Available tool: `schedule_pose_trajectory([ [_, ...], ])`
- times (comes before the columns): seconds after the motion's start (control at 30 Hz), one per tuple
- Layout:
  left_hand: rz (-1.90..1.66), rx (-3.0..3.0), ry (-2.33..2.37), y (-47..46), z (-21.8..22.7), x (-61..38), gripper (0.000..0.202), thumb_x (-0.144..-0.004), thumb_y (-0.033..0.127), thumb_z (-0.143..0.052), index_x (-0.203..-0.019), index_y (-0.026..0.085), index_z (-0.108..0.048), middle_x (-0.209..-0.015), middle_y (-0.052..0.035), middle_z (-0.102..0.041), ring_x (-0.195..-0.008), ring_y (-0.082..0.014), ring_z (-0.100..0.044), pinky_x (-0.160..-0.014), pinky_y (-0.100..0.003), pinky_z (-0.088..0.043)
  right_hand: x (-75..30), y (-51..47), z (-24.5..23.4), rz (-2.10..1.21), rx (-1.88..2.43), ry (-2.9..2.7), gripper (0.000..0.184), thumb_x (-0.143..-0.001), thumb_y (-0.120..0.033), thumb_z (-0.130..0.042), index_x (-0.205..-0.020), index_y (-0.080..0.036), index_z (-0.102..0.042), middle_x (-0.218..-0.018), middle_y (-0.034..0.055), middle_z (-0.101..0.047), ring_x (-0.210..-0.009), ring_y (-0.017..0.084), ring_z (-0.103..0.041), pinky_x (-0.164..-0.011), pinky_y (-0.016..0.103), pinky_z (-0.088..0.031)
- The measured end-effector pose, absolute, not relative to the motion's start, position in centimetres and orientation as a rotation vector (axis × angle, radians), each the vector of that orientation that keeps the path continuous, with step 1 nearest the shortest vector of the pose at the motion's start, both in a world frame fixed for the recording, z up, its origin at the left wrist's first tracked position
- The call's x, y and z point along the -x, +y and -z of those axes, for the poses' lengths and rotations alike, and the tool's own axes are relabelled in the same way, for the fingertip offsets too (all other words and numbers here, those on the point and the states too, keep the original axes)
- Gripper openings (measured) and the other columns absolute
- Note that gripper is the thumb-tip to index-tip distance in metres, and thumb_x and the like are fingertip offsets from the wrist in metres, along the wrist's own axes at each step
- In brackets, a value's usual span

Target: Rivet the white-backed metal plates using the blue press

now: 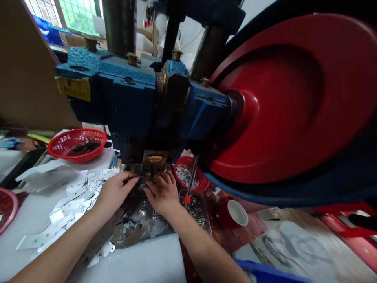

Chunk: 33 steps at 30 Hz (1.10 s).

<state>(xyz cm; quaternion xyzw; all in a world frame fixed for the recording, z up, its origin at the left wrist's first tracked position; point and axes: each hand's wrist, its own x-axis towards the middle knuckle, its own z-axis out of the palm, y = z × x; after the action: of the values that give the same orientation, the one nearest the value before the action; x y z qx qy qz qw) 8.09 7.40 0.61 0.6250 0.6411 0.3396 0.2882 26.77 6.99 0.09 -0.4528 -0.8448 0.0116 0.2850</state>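
Both my hands meet at the working point under the head of a blue punch press [126,98]. My left hand [116,192] reaches in from the left, thumb and forefinger pinched at the front of the tooling; what they grip is too small and dark to name. Close beside it, my right hand [163,193] has its fingers curled at the same spot, and whatever it holds is hidden. Just behind the fingertips stands a dark metal tooling block [155,159] with a yellowish mark. Small stamped metal pieces [129,228] lie on the surface below my hands.
White flat pieces [75,204] are heaped at left, near a red basket [84,147] of dark parts. To the right are another red basket [203,181], a tub of small metal parts [196,210], a red cup [228,214] and the press's big red wheel [282,106].
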Motion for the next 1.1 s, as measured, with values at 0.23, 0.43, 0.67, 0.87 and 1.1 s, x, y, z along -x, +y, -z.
schedule_pose_trajectory([
  [0.23, -0.932, -1.693, 1.782, 8.2, -0.1, -9.2, 0.031, -0.080, 0.046, -0.051, -0.089, 0.025, -0.071, -0.097, -0.0023, -0.073, -0.092, -0.0240, -0.065, -0.081, -0.032, -0.048, -27.2, 7.9, 0.5, -0.307, 1.190, -2.059, 0.029, -0.095, -0.034, -0.042, -0.095, -0.026, -0.070, -0.096, 0.0035, -0.064, -0.099, 0.019, -0.053, -0.091, 0.036, -0.039],
  [0.43, -0.921, -1.799, 1.745, 8.9, 1.0, -9.6, 0.031, -0.081, 0.041, -0.049, -0.089, 0.022, -0.071, -0.097, -0.0051, -0.071, -0.095, -0.0244, -0.063, -0.085, -0.034, -0.046, -27.6, 7.5, 0.7, -0.246, 1.228, -2.050, 0.022, -0.091, -0.036, -0.049, -0.100, -0.029, -0.069, -0.105, 0.0025, -0.064, -0.111, 0.022, -0.049, -0.103, 0.043, -0.028],
  [0.67, -0.906, -1.872, 1.741, 9.2, 1.4, -9.5, 0.030, -0.079, 0.039, -0.049, -0.088, 0.019, -0.069, -0.097, -0.0091, -0.068, -0.097, -0.0270, -0.060, -0.090, -0.039, -0.043, -27.6, 7.3, 0.6, -0.216, 1.248, -2.124, 0.020, -0.088, -0.036, -0.056, -0.101, -0.029, -0.069, -0.108, 0.0018, -0.065, -0.114, 0.024, -0.048, -0.106, 0.047, -0.023],
  [0.87, -0.912, -1.872, 1.703, 10.0, 2.2, -9.6, 0.028, -0.076, 0.030, -0.048, -0.093, 0.018, -0.068, -0.099, -0.0080, -0.067, -0.099, -0.0248, -0.059, -0.091, -0.036, -0.044, -27.2, 7.4, 0.5, -0.061, 1.268, -2.199, 0.020, -0.087, -0.043, -0.056, -0.098, -0.032, -0.069, -0.107, -0.0003, -0.067, -0.113, 0.025, -0.048, -0.109, 0.054, -0.009],
  [1.1, -0.971, -1.813, 1.704, 10.0, 1.3, -9.0, 0.031, -0.078, 0.039, -0.050, -0.094, 0.019, -0.068, -0.098, -0.0069, -0.065, -0.095, -0.0234, -0.059, -0.089, -0.035, -0.045, -27.7, 7.6, 1.1, -0.267, 1.214, -2.022, 0.022, -0.089, -0.031, -0.051, -0.103, -0.025, -0.068, -0.107, 0.0052, -0.067, -0.108, 0.022, -0.054, -0.101, 0.044, -0.036],
])
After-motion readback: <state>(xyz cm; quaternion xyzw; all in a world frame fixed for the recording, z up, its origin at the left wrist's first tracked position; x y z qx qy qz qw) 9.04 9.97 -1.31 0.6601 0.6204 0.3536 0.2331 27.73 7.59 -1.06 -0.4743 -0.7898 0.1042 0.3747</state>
